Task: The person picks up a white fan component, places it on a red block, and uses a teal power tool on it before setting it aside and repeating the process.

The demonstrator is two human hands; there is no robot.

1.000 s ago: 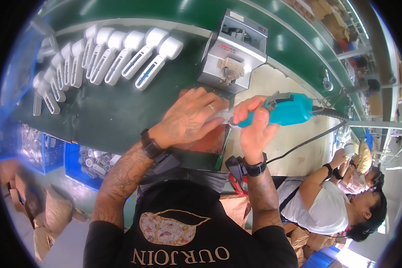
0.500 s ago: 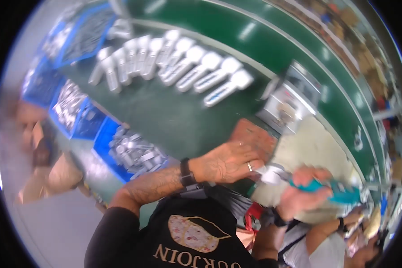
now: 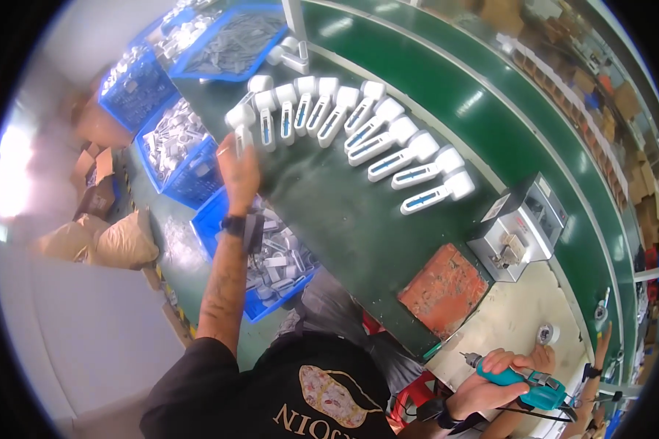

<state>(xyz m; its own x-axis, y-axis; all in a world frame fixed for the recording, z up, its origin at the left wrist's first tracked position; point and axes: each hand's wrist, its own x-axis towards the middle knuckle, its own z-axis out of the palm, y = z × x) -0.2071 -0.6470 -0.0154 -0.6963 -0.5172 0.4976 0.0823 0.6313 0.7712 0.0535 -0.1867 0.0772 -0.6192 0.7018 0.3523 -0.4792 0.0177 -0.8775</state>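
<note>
At the left end of a curved row of white handheld devices, my left hand (image 3: 239,175) has its fingers round the handle of a white round-headed device (image 3: 239,117). That handle is partly hidden by the fingers. The other devices in the row (image 3: 332,123) have rounded heads and long handles with a blue strip. At the lower right, my right hand (image 3: 483,388) grips a teal electric screwdriver (image 3: 543,391), its bit pointing left. The bit stands apart from any device. A worn red-orange pad (image 3: 444,289) lies on the green table between my hands.
Below my left forearm is a blue crate (image 3: 252,304) of grey-white parts. More blue crates (image 3: 187,172) stand at the left. A silver machine (image 3: 516,238) sits beyond the pad. Another person's hand (image 3: 542,358) is near the screwdriver, beside a small round white part (image 3: 548,334).
My left hand has moved from the pad to the row's left end. My right hand and the screwdriver have come away from the white piece they were at, lower in view. The view has shifted.
</note>
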